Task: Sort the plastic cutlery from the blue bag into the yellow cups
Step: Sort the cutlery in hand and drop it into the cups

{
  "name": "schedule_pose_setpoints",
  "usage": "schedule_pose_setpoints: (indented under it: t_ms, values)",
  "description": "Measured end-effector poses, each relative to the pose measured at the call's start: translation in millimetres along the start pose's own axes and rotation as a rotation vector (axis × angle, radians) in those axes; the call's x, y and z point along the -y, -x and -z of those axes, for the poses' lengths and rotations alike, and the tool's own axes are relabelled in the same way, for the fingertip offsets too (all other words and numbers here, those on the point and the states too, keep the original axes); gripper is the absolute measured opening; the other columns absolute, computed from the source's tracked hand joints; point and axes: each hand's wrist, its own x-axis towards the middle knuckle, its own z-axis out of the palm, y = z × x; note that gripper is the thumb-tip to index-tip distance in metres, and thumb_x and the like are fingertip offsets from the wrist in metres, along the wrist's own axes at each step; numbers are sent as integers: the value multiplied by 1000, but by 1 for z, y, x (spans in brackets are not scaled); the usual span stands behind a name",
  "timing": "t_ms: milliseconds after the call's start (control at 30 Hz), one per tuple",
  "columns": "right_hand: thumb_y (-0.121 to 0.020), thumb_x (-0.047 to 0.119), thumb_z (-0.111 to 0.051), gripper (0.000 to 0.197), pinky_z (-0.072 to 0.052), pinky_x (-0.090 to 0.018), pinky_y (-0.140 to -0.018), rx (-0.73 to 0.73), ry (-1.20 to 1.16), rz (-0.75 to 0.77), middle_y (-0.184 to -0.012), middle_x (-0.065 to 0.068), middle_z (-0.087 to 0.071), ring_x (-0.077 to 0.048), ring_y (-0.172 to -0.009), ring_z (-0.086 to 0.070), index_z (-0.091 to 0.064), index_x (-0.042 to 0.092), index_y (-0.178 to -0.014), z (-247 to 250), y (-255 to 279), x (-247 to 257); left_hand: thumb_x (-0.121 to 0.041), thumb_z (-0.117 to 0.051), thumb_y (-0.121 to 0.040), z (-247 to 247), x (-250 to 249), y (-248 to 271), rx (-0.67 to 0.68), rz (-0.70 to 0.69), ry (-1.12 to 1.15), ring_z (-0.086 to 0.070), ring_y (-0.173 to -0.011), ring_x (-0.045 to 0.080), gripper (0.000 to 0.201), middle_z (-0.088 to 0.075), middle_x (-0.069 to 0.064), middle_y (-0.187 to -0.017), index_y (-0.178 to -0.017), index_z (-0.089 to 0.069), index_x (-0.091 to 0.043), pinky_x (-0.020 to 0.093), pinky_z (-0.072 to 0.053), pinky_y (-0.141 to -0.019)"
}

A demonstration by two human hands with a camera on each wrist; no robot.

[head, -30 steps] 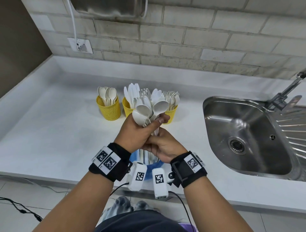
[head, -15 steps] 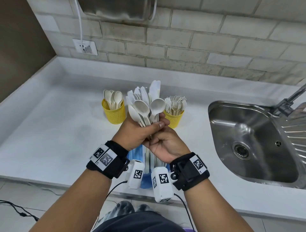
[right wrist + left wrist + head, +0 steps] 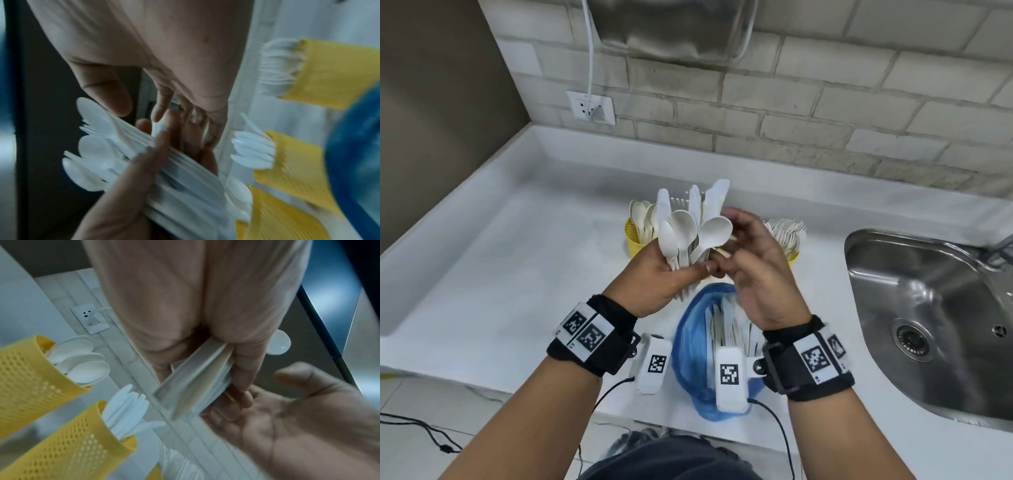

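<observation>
A mixed bundle of white plastic cutlery (image 3: 690,236) is being held upright above the counter (image 3: 500,274) by the left hand (image 3: 657,284), whose fingers and thumb are being wrapped tightly round the handles. Spoon bowls and serrated knife blades are being fanned out at the top. The right hand (image 3: 756,270) is being kept just beside the bundle with its fingers loosely spread; nothing is being gripped by it, though its fingertips are being brought up to the rightmost spoon (image 3: 714,232).

The blue bag (image 3: 688,342), with more cutlery showing inside, is being left open on the counter directly beneath the hands. Behind them, three yellow cups are being filled: the spoon cup (image 3: 635,241) at the left, the fork cup (image 3: 792,258) at the right, and the knife cup (image 3: 82,443) between them, hidden in the head view but plain in the left wrist view.

The chief risk is being posed by the bundle itself. If the left hand's hold is being loosened while a single piece is being drawn out, neighbouring pieces are likely to be dragged along and spilled onto the counter or back into the bag. Nested spoons may also be lifted together, and a knife caught among them could be carried unnoticed into the wrong cup.
</observation>
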Motion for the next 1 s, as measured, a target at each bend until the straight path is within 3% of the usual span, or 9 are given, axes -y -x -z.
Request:
schedule_pose_setpoints:
  t_ms: [67,133,200,300,433,633,733,833,1000]
  values:
    - [-75,-11,-53,53,-57,-41,-73,14,174,125,-125,-18,-63,-23,-109,-63,-59,9,-124,-9,-3,11,-13,-71,-93,9,0,1,-32,7,-5,-71,-92,1,14,-78,-15,-94,-106,-72,-19,14,-51,-81]
    - [-79,-10,-59,45,-58,-56,-85,24,323,224,-124,-24,-62,-28,-116,-62,-62,9,-119,-18,-3,17,-30,-73,-88,19,3,2,-95,0,-32,-69,-89,1,17,-76,-17,-94,-105,-72,-29,17,-50,-78]
    - [-82,-8,-63,36,-54,-63,-90,49,389,294,-120,-23,-61,-33,-115,-61,-63,10,-114,-27,-3,15,-32,-73,-89,28,8,4,-162,-24,-75,-68,-88,1,15,-75,-19,-94,-103,-74,-36,20,-51,-78]
    - [-84,-8,-64,32,-57,-50,-89,40,377,329,-111,-20,-64,-25,-103,-64,-64,13,-108,-38,-3,9,-23,-73,-94,42,16,6,-228,-51,-148,-69,-105,11,23,-76,-10,-110,-112,-72,-38,36,-55,-94]
    - [-86,-9,-65,19,-55,-40,-87,41,336,347,-98,-10,-69,-24,-94,-66,-65,5,-99,-50,-4,2,-21,-73,-95,55,20,8,-256,-34,-186,-70,-108,16,21,-76,-6,-113,-116,-74,-25,47,-54,-96]
    - [-86,-10,-65,22,-56,-38,-83,37,422,424,-98,-19,-64,-32,-94,-66,-66,10,-93,-57,-14,-5,-18,-73,-95,63,16,12,-221,-71,-117,-68,-110,8,30,-74,-16,-114,-112,-73,-42,29,-54,-96]
    - [-85,-11,-65,31,-53,-33,-79,56,494,460,-97,-13,-63,-32,-94,-65,-65,18,-92,-56,-19,-8,-16,-73,-94,66,17,10,-213,-62,-108,-68,-103,-1,26,-74,-23,-107,-110,-72,-36,17,-51,-87]
    - [-83,-14,-65,36,-53,-32,-77,85,549,493,-95,-10,-62,-33,-92,-64,-66,20,-91,-55,-23,-8,-17,-72,-95,70,22,4,-209,-73,-158,-67,-111,3,24,-74,-17,-115,-117,-74,-29,18,-51,-90]
    - [-86,-6,-65,16,-54,-35,-81,144,555,486,-99,-13,-62,-32,-96,-65,-67,8,-93,-51,-26,-2,-17,-74,-93,72,24,-1,-229,-79,-148,-68,-101,0,34,-75,-21,-105,-100,-73,-51,12,-49,-84]
